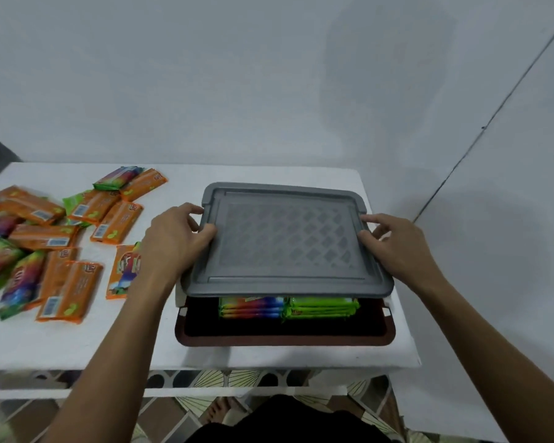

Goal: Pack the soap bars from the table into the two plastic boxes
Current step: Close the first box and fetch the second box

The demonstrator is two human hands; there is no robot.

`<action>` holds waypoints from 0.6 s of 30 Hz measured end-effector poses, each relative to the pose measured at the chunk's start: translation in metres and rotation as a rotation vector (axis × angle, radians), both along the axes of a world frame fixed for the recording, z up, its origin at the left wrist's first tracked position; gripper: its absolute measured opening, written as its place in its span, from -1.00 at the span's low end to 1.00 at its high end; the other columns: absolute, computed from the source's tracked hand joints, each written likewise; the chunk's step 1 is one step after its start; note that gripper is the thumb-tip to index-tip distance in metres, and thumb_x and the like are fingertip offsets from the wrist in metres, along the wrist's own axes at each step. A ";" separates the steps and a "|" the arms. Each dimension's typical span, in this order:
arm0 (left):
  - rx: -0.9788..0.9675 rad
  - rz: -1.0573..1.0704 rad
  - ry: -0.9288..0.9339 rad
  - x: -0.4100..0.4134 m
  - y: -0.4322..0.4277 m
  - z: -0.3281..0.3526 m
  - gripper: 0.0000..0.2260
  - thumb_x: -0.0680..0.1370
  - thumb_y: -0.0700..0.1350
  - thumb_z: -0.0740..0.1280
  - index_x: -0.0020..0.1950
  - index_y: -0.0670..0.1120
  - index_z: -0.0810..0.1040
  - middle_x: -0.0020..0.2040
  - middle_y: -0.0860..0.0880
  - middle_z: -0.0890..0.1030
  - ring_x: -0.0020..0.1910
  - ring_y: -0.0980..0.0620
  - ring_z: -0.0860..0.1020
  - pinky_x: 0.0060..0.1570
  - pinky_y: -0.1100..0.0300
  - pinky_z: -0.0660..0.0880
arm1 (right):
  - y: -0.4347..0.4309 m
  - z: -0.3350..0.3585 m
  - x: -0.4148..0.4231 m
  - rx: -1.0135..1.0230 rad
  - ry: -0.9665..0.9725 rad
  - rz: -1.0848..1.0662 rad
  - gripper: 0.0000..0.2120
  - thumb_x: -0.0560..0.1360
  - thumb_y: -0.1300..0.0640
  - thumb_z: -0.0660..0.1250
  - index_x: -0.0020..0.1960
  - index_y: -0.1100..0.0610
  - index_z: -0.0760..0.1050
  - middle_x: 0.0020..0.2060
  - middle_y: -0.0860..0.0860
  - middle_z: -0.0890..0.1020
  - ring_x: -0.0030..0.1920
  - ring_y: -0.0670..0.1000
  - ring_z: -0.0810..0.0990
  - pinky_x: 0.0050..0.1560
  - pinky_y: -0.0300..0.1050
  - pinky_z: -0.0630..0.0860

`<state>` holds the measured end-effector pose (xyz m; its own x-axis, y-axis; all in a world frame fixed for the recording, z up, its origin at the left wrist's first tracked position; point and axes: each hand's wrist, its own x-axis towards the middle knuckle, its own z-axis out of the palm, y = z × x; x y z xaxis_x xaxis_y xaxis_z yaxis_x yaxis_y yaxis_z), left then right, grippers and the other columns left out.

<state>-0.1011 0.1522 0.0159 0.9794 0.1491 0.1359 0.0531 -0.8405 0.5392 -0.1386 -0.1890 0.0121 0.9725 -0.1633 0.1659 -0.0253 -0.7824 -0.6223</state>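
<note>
A grey lid [285, 241] with a diamond pattern hangs tilted over a brown-rimmed plastic box [285, 339] on the right part of the white table [77, 343]. My left hand [176, 238] grips the lid's left edge and my right hand [394, 243] grips its right edge. Under the lid's raised front edge I see stacked soap bars [288, 307] in green and rainbow wrappers inside the box. Several loose soap bars [61, 238] in orange and rainbow wrappers lie scattered on the table's left half. No second box shows.
The table stands against a pale wall, with a wall corner to the right. A patterned tile floor [205, 378] shows below the table's front edge. My dark clothing is at the bottom middle.
</note>
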 end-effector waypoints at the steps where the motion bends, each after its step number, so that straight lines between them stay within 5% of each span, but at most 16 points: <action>1: 0.020 0.004 -0.012 -0.006 -0.001 -0.003 -0.63 0.44 0.10 0.32 0.21 0.01 0.59 -0.09 0.02 0.61 -0.12 0.00 0.52 -0.14 0.09 0.47 | 0.000 -0.002 -0.004 -0.018 -0.007 0.009 -0.70 0.52 0.08 0.38 0.25 0.03 0.60 -0.27 -0.04 0.61 -0.30 -0.25 0.50 -0.09 -0.23 0.35; 5: 0.051 0.037 -0.011 -0.032 0.003 -0.017 -0.65 0.47 0.06 0.34 0.24 0.02 0.57 0.06 -0.03 0.54 -0.12 0.00 0.54 -0.19 0.11 0.44 | 0.000 -0.012 -0.024 -0.049 -0.032 0.034 -0.67 0.53 0.08 0.38 0.29 0.04 0.57 -0.26 -0.02 0.58 -0.26 -0.18 0.47 -0.04 -0.15 0.43; 12: -0.169 -0.018 0.057 -0.054 0.010 -0.027 -0.63 0.49 -0.06 0.39 0.30 -0.01 0.50 0.23 -0.10 0.51 0.03 0.01 0.52 -0.08 0.08 0.44 | -0.001 -0.026 -0.054 -0.055 -0.032 -0.004 -0.68 0.50 0.05 0.41 0.25 -0.01 0.55 -0.10 0.01 0.52 -0.30 -0.13 0.46 -0.27 -0.22 0.45; 15: -0.308 -0.044 0.145 -0.056 0.012 -0.025 -0.51 0.42 0.06 0.38 0.33 0.02 0.44 0.20 -0.02 0.53 0.04 -0.01 0.53 -0.06 0.05 0.51 | 0.000 -0.030 -0.058 0.018 -0.010 -0.022 -0.69 0.49 0.06 0.42 0.22 -0.05 0.54 -0.03 0.00 0.49 -0.22 -0.13 0.50 -0.22 -0.21 0.52; 18: -0.381 -0.009 0.196 -0.056 0.010 -0.024 -0.45 0.48 0.04 0.40 0.44 0.05 0.33 0.26 -0.15 0.52 0.02 -0.06 0.53 0.00 -0.03 0.55 | 0.002 -0.030 -0.057 0.097 0.008 -0.019 -0.70 0.50 0.09 0.41 0.21 -0.09 0.49 0.05 -0.04 0.46 -0.09 -0.19 0.48 -0.11 -0.30 0.47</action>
